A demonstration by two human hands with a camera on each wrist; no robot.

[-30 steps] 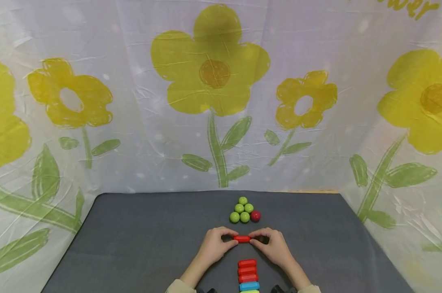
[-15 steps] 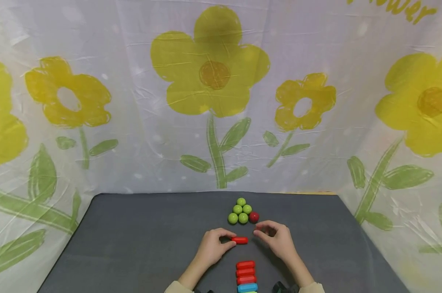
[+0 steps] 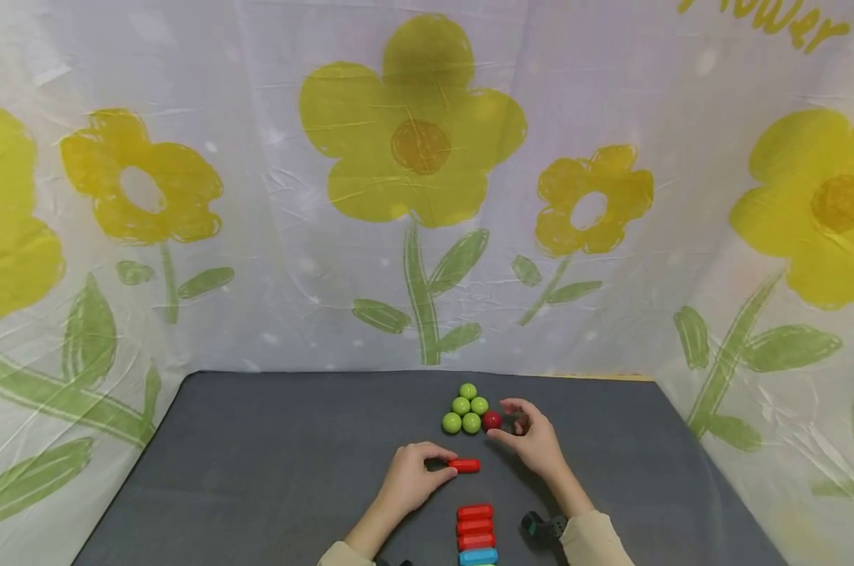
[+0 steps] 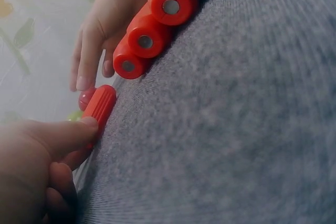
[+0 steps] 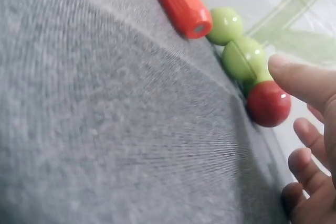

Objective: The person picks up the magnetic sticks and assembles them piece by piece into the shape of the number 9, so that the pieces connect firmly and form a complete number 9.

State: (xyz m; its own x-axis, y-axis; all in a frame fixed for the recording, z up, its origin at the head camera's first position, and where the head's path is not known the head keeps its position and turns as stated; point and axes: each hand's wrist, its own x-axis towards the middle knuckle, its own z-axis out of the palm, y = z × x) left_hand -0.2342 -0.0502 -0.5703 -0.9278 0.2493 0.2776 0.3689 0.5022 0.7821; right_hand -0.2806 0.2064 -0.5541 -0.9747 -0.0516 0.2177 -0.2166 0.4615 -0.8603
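My left hand point(image 3: 409, 478) pinches one end of a red ridged rod point(image 3: 468, 466) between thumb and finger. The rod lies crosswise on the dark cloth; in the right wrist view, the free end of the red rod point(image 5: 187, 14) has a grey metal disc. Beside a dark red ball point(image 3: 492, 420) is my right hand point(image 3: 538, 443), its thumb and fingers spread apart with nothing between them. A small gap shows between the right thumb point(image 5: 299, 77) and the red ball point(image 5: 269, 104). Several green balls point(image 3: 472, 424) form a triangle with the red one at its near right corner.
Nearer to me, a column of red rods point(image 3: 475, 527) lies side by side, followed by a blue rod point(image 3: 478, 556) at the frame's bottom. A grey cloth point(image 3: 271, 472) covers the table. Behind it hangs a white flower-print curtain point(image 3: 271, 330).
My right hand has let go of the red rod's right end and moved away, up and right to the red ball. The left hand keeps its pinch on the rod.
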